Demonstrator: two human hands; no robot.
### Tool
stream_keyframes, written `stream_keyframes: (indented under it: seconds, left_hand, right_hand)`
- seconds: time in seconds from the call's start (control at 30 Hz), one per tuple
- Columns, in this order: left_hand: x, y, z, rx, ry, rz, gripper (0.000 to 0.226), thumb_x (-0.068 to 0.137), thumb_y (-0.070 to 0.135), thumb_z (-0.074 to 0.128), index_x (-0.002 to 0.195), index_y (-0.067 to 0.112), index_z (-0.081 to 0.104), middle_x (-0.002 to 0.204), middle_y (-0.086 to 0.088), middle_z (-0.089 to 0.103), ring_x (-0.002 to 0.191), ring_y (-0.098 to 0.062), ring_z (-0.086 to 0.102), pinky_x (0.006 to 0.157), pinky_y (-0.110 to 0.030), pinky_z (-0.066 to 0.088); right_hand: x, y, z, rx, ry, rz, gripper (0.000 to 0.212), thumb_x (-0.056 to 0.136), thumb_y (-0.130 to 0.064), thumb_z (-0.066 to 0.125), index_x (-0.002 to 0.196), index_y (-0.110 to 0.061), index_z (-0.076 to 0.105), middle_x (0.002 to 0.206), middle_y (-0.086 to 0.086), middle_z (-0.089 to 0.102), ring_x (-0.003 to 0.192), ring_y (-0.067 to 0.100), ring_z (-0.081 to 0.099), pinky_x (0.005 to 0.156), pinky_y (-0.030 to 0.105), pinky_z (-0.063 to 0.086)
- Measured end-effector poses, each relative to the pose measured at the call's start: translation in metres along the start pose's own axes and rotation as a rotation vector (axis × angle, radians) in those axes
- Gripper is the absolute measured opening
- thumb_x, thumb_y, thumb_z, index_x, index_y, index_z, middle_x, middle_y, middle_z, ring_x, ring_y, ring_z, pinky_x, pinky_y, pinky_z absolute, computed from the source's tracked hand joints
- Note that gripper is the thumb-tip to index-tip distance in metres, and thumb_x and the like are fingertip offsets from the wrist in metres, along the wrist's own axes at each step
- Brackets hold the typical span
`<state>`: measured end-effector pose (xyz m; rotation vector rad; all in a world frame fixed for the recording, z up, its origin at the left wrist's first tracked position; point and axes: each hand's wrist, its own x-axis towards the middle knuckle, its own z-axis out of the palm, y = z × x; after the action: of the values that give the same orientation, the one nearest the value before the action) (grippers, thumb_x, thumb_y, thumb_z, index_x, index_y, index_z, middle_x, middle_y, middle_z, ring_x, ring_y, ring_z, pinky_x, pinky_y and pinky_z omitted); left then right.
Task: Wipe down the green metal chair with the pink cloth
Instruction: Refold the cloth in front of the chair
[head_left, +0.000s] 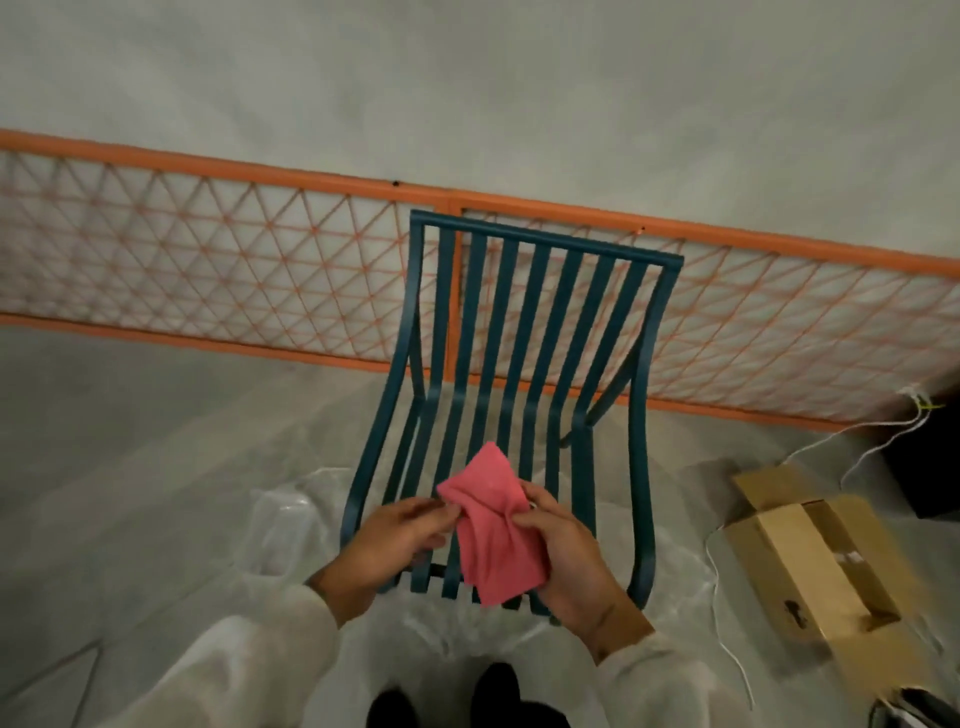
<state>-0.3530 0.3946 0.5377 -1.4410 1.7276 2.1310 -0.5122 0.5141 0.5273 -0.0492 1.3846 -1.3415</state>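
Before an orange lattice fence (234, 270), above the green metal chair (524, 332), the pink cloth (493, 525) is pinched at nine o'clock by the left hand (395, 545) and gripped at three o'clock by the right hand (566, 556).

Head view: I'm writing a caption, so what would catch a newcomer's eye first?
The pink cloth, pinched between the left hand and right hand at lower centre. Beneath and behind it stands the green slatted chair, and the orange lattice fence crosses the frame behind.
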Motion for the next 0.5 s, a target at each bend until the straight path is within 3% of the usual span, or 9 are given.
stream_keyframes:
  seconds: [0.07, 0.13, 0.2, 0.33, 0.5]
  left_hand:
    - [-0.016, 0.005, 0.003, -0.245, -0.048, 0.023, 0.034, 0.088, 0.052, 0.058, 0.087, 0.024, 0.075, 0.080, 0.006, 0.075, 0.077, -0.009, 0.070, 0.086, -0.034, 0.049]
    - [-0.023, 0.007, 0.004, -0.431, 0.007, 0.053, 0.032, 0.094, 0.042, 0.054, 0.078, 0.022, 0.074, 0.074, -0.002, 0.072, 0.070, -0.013, 0.068, 0.077, -0.034, 0.050]
    - [-0.029, 0.008, 0.006, -0.516, 0.071, 0.091, 0.019, 0.091, 0.031, 0.062, 0.092, 0.014, 0.071, 0.090, -0.017, 0.069, 0.086, -0.026, 0.067, 0.075, -0.035, 0.056]
    - [-0.030, -0.004, 0.002, -0.553, 0.234, 0.107, 0.034, 0.084, 0.005, 0.069, 0.117, 0.005, 0.063, 0.108, -0.017, 0.073, 0.096, -0.032, 0.071, 0.075, -0.035, 0.058]
    - [-0.038, -0.028, -0.018, -0.498, 0.389, 0.093, 0.028, 0.087, 0.001, 0.063, 0.114, 0.010, 0.068, 0.109, -0.014, 0.074, 0.099, -0.030, 0.071, 0.078, -0.036, 0.057]
  right_hand:
    - [0.000, 0.000, 0.008, 0.038, -0.077, 0.032, 0.039, 0.094, 0.000, 0.049, 0.127, -0.013, 0.066, 0.125, 0.018, 0.068, 0.114, 0.037, 0.064, 0.099, 0.050, 0.052]
    - [0.004, -0.001, 0.014, 0.043, -0.145, 0.059, 0.040, 0.093, -0.004, 0.053, 0.129, -0.014, 0.065, 0.126, 0.017, 0.068, 0.121, 0.040, 0.060, 0.108, 0.058, 0.045]
    - [0.005, -0.003, 0.019, 0.024, -0.199, 0.061, 0.038, 0.092, -0.010, 0.057, 0.129, -0.015, 0.065, 0.128, 0.016, 0.068, 0.123, 0.039, 0.060, 0.108, 0.060, 0.043]
    - [0.013, -0.010, 0.032, -0.114, -0.235, 0.055, 0.034, 0.093, -0.025, 0.066, 0.124, -0.012, 0.066, 0.118, 0.014, 0.073, 0.112, 0.035, 0.068, 0.102, 0.056, 0.050]
    - [0.020, 0.005, 0.056, -0.363, -0.287, 0.055, 0.024, 0.090, -0.021, 0.072, 0.113, -0.013, 0.069, 0.109, 0.009, 0.075, 0.103, 0.027, 0.072, 0.095, 0.045, 0.057]
